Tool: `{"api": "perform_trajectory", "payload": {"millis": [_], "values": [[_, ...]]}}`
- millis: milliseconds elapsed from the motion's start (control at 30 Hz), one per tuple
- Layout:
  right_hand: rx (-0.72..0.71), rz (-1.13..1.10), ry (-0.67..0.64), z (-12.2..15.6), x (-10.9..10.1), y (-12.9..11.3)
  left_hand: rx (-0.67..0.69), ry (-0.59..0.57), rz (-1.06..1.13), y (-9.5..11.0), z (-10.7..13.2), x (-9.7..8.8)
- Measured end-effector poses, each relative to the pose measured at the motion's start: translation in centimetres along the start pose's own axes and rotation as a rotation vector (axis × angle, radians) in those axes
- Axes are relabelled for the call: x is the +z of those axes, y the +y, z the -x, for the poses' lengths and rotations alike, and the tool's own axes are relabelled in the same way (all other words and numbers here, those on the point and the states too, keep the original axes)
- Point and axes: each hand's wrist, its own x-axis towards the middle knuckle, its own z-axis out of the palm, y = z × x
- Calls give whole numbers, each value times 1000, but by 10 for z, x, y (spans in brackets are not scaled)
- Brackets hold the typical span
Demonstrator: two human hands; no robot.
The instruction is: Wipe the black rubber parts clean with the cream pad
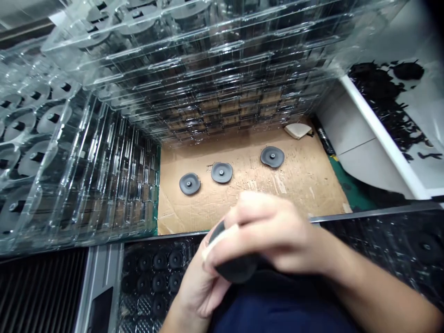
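Near the front edge of the cardboard, my two hands are together around a dark grey rounded rubber-like part (239, 269). My left hand (197, 282) grips it from below, partly hidden behind the other hand. Curled over its top is my right hand (274, 226), blurred by motion, with a pale thin piece (222, 238) under its fingers. What that piece is I cannot make out. Three dark grey discs lie on the cardboard (243, 194) beyond: a left disc (189, 183), a middle disc (221, 172) and a right disc (272, 157), each with a small metal stud.
Tall stacks of clear plastic trays stand behind (222, 60) and at the left (114, 157). On the right is a white bin (385, 134) with black scraps (378, 88). A folded pale cloth-like piece (297, 130) and a dark pen-like tool (325, 140) lie beside it. Black parts (159, 261) fill a front tray.
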Motion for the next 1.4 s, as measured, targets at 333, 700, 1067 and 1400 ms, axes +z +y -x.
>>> {"api": "perform_trajectory", "payload": {"millis": [333,700,1067,1400], "values": [[485,113,118,84,46,58,44,-196,74,3,-3,-8],[237,173,72,22,-3,-26,90,53,-19,0,0,-2],[747,-111,245,43,15,26,201,128,-14,4,-1,8],[776,2,226,64,38,24,243,44,-16,-2,-6,-3]]}}
